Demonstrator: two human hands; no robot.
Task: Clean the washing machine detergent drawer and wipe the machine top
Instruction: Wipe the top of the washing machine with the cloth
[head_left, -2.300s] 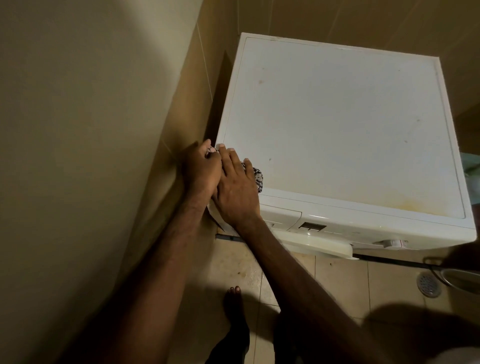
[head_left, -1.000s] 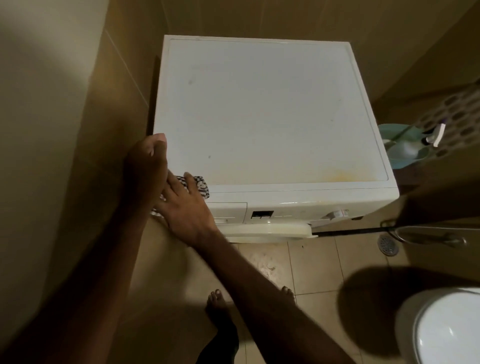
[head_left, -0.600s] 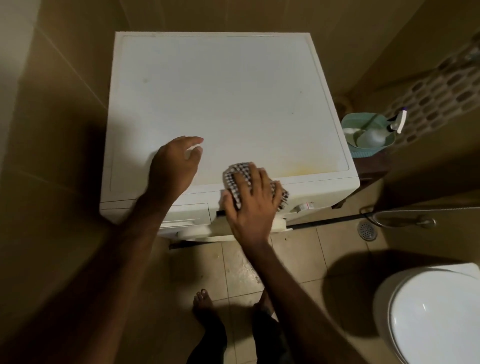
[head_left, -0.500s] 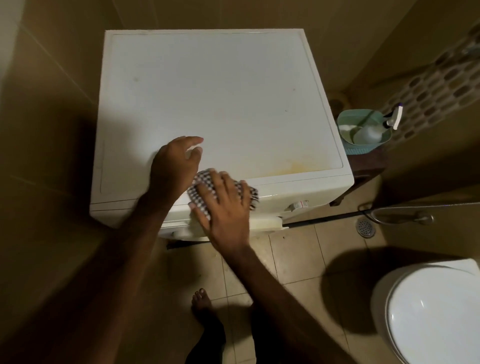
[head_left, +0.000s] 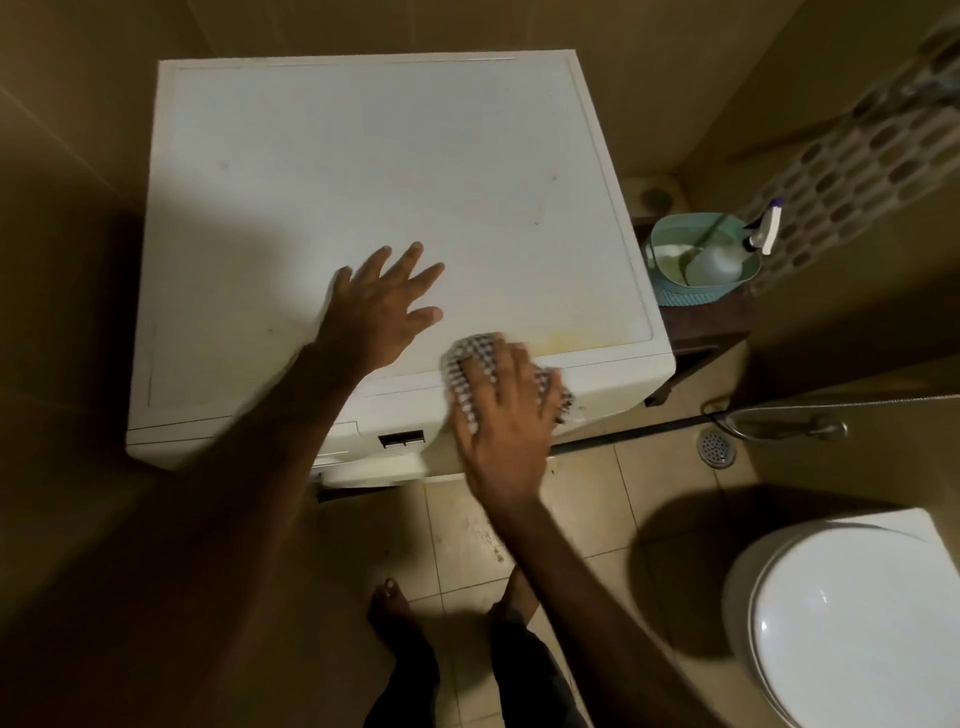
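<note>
The white washing machine top fills the upper middle of the head view, with a yellowish stain near its front right corner. My left hand lies flat on the top, fingers spread. My right hand presses a black-and-white checked cloth against the machine's front top edge and control panel, fingers straight over it. The detergent drawer front is partly hidden behind my left forearm. A small dark display shows on the panel left of the cloth.
A teal basket with a spray bottle stands on a dark stand right of the machine. A toilet sits at the lower right. A hose and floor drain lie on the tiled floor. Tiled walls close in left and behind.
My right hand has slid the cloth along the front edge, from the left corner toward the right. My left hand left the corner and now lies flat on the top.
</note>
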